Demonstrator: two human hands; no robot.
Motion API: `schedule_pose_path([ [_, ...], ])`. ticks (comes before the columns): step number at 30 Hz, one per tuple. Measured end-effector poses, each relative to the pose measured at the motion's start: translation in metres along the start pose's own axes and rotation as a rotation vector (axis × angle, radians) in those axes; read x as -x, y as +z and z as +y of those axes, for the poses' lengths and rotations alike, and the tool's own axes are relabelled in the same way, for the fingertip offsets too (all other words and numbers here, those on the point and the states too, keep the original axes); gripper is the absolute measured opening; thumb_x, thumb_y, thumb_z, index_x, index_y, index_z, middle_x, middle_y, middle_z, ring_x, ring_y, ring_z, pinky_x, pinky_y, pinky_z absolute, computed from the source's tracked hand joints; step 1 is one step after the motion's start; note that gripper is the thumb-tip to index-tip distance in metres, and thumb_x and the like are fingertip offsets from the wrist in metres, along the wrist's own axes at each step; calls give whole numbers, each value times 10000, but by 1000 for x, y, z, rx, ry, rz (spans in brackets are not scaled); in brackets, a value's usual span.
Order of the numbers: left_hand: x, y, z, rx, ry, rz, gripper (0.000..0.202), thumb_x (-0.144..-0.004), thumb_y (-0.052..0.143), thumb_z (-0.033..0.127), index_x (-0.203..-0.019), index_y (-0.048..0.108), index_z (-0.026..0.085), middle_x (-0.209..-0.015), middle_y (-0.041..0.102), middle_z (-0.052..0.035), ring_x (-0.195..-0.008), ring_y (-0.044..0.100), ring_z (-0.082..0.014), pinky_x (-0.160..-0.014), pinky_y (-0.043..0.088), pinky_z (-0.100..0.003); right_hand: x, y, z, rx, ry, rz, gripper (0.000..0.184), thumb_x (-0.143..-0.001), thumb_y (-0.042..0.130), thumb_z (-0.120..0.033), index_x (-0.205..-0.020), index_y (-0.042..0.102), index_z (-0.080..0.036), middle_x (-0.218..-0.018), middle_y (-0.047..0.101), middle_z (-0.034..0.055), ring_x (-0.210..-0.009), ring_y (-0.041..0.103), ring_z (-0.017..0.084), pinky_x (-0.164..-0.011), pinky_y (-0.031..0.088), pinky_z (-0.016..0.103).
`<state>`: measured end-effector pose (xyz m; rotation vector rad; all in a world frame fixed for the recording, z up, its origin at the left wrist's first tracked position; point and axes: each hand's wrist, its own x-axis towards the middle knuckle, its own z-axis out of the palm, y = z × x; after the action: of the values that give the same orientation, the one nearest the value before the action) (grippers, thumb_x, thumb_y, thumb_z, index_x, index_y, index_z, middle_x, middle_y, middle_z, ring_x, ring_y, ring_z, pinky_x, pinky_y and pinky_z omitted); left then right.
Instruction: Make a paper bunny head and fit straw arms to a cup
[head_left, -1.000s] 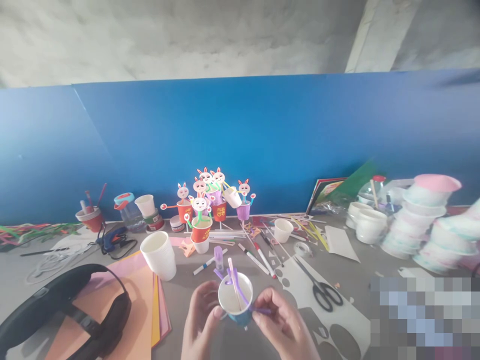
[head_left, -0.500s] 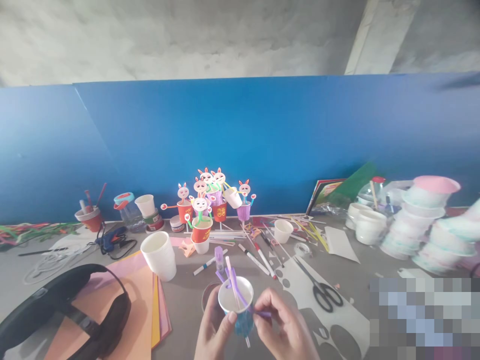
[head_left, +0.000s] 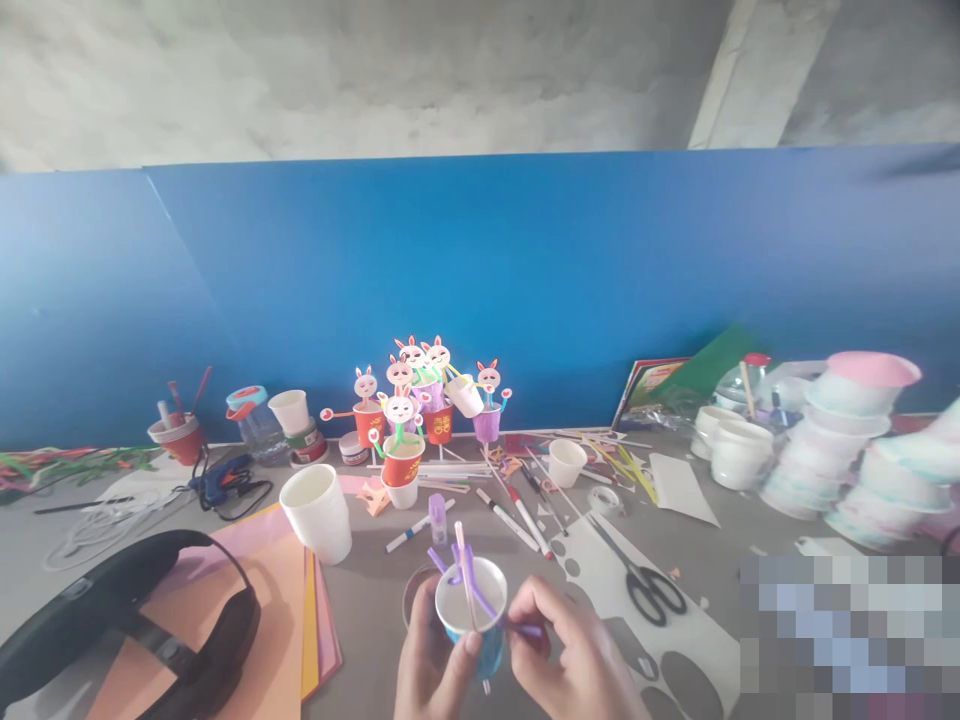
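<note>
My left hand (head_left: 435,655) is wrapped round a paper cup (head_left: 491,578), white inside and blue outside, with its thumb on the near rim. A pale pink straw (head_left: 465,575) stands in the cup, and a whitish tip pokes out below it. Purple bendy strips (head_left: 436,560), perhaps straws or pipe cleaners, cross the inside and stick out past the far left rim. At the cup's right side, my right hand (head_left: 566,650) is closed on a purple strip end (head_left: 529,631). Where that strip meets the cup wall is hidden by the fingers.
Several rabbit-faced cup figures (head_left: 403,460) stand behind the hands. Black-handled scissors (head_left: 652,590) lie on cut white paper (head_left: 705,640) to the right. A white cup (head_left: 319,512), coloured paper (head_left: 277,610) and a black headset-like object (head_left: 90,610) are on the left. Markers (head_left: 508,525) lie ahead.
The cup has tilted slightly and its bottom tip has shifted left. The pink straw leans a little differently. My right hand stays at the purple strip.
</note>
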<state>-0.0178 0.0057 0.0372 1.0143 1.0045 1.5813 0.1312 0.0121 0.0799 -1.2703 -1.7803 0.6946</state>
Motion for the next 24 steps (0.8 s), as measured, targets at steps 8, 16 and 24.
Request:
schedule_pose_path([
  [8, 2, 1, -7, -92, 49, 70, 536, -788, 719, 607, -1133, 631, 206, -999, 705, -64, -945, 655, -258, -810, 491, -287, -1, 4, 5, -33, 51, -4, 105, -744, 522, -199, -666, 465, -239, -599, 513, -54, -578, 516, 138, -541, 402, 204],
  [16, 0, 0, 1, -157, 1, 79, 470, -807, 649, 675, -1002, 692, 250, -881, 698, -25, -808, 626, -230, -757, 495, -275, -1, -8, -4, -115, 41, -49, 68, -820, 577, -241, -754, 558, -238, -695, 640, -22, -667, 607, 165, -619, 466, 213],
  [24, -5, -6, -8, -121, 50, 59, 526, -794, 675, 662, -1099, 656, 235, -985, 687, -52, -871, 617, -246, -807, 478, -300, -7, -17, 2, -401, 191, -190, 257, -881, 604, -398, -712, 593, -205, -645, 607, -6, -623, 551, 153, -600, 423, 236],
])
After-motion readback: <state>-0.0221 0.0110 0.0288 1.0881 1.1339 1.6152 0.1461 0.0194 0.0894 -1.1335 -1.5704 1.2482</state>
